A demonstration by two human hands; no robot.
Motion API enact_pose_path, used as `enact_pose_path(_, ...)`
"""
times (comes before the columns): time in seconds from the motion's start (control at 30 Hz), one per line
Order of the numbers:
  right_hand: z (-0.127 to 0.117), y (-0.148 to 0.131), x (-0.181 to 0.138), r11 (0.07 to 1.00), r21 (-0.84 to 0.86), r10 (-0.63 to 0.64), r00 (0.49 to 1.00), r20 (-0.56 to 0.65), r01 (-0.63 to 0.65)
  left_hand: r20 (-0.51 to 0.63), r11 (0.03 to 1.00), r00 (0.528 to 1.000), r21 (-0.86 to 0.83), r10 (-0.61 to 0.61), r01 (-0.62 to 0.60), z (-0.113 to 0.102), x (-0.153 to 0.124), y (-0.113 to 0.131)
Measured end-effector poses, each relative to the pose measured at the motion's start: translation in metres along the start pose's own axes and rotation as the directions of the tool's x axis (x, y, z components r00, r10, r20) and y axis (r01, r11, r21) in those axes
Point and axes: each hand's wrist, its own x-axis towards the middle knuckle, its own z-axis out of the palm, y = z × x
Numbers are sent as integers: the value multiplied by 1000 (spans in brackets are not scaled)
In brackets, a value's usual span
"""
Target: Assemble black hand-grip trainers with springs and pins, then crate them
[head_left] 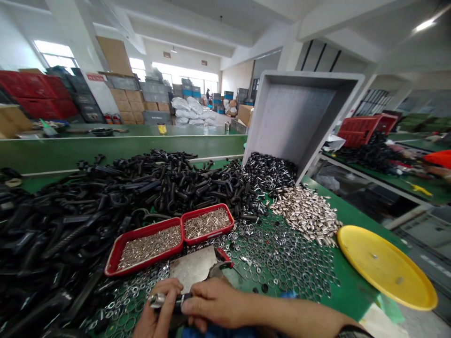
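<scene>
My left hand (160,307) is closed at the bottom centre, its fingers around a black part with a ribbed metal end (157,300). The metal end sticks out past my left thumb. My right hand (218,300) is closed on the other side of the same part, its thumb pressed along the black section. The fingers hide most of this part, so I cannot tell its exact kind. Just beyond my hands lies a flat metal plate (193,267), with a red-and-black handled tool (222,258) by its right edge.
Two red trays (144,270) hold small metal pins. Black metal parts (105,192) pile up leftward. Metal rings (282,253) spread over the green table, near silvery cylinders (306,211). A tilted grey bin (296,117) spills small parts; a yellow lid (387,267) lies right.
</scene>
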Motion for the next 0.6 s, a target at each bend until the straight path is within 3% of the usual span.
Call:
enact_pose_path(0.07,-1,-2,0,1000,3,5,991,131,-6,28,991,991,1,130,-130,1,0,0)
enact_pose_path(0.1,-2,-4,0,1000,-25,5,990,141,-1,43,987,986,3,160,-160,2,0,1)
enact_pose_path(0.17,-5,-8,0,983,-182,-22,999,-31,16,25,994,994,6,105,-105,4,0,5)
enact_pose_path(0.23,-6,-13,0,945,-326,-82,967,-239,-1,-46,1000,999,16,-8,8,6,1,7)
enact_pose_path(0.27,-6,-15,-1,936,-351,-95,960,-263,-3,-69,999,997,26,-24,26,7,1,8)
enact_pose_path(0.37,-8,-19,-2,970,-239,-65,997,-37,54,-29,992,993,64,114,-112,8,1,9)
enact_pose_path(0.4,-8,-19,-2,975,-216,-65,998,-12,61,-12,987,989,70,149,-147,8,0,10)
enact_pose_path(0.53,-8,-18,-3,986,-162,-62,974,-216,27,-82,995,996,91,45,-37,5,-2,11)
enact_pose_path(0.6,-6,-16,-4,999,-23,-38,996,-86,37,-88,990,991,108,103,-93,3,-3,11)
